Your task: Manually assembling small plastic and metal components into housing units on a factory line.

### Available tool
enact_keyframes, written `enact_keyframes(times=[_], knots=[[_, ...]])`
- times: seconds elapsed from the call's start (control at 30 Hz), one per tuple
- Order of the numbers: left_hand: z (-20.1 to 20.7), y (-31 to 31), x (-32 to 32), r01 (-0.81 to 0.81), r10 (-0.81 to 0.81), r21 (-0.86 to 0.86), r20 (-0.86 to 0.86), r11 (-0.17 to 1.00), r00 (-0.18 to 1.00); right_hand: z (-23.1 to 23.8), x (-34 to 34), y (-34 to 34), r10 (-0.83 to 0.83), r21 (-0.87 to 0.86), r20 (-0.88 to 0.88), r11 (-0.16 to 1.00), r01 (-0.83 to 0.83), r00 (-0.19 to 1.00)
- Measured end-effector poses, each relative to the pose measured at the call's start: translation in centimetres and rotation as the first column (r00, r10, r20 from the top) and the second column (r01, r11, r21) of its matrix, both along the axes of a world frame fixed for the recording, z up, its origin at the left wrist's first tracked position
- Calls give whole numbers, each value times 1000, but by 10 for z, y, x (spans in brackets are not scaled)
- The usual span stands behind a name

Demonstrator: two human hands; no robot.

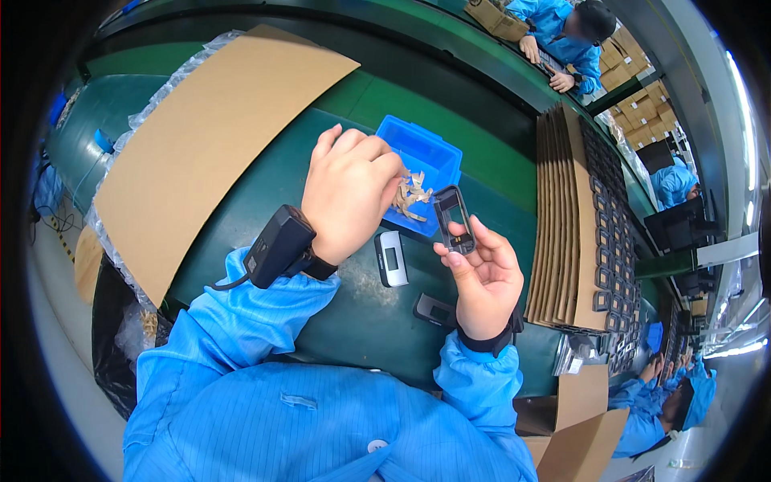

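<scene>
In my right hand (488,277) I grip a small black plastic housing (454,218) by its lower end, tilted up, with a rectangular opening in it. My left hand (351,190) reaches over the near left side of a blue plastic bin (438,143), fingers bent and pressed together. Its fingertips are partly hidden, so any small piece in them does not show. Tan curled strips (411,197) lie heaped in the bin. Below the hands, a silver and black device with a small window (392,259) rests on the green table, and a dark housing (434,308) lies by my right wrist.
A large cardboard sheet (217,145) covers the left side over clear plastic. At right stand upright cardboard dividers (554,217) beside rows of black housings (612,241). An open carton (574,426) sits near my right elbow. Other people work across the table and at far right.
</scene>
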State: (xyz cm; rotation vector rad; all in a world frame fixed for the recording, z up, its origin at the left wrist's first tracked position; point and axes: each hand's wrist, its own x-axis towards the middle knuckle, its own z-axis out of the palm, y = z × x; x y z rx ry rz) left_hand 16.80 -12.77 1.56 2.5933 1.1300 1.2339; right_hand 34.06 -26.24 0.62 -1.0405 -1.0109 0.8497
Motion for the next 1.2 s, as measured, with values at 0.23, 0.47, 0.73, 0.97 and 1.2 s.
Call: enact_keyframes(times=[0.23, 0.47, 0.73, 0.97, 1.2], knots=[[-4, -2, 5, 104, -107, 32, 89, 994, 990, -1, 0, 2, 7, 0, 36, 1000, -7, 999], [1, -33, 14, 450, -384, -89, 391, 889, 836, 0, -6, -1, 13, -58, 42, 998, -10, 999], [-1, -36, 12, 690, -264, -448, 695, 569, 669, -5, -8, -3, 4, 14, 97, 1000, -5, 995], [-5, -34, 12, 700, -274, -443, 698, 561, 662, -10, -8, -1, 12, 115, 146, 993, -29, 989], [-7, -34, 13, 709, -241, -478, 713, 518, 658, -11, -9, -2, -5, 69, 117, 998, -4, 993]])
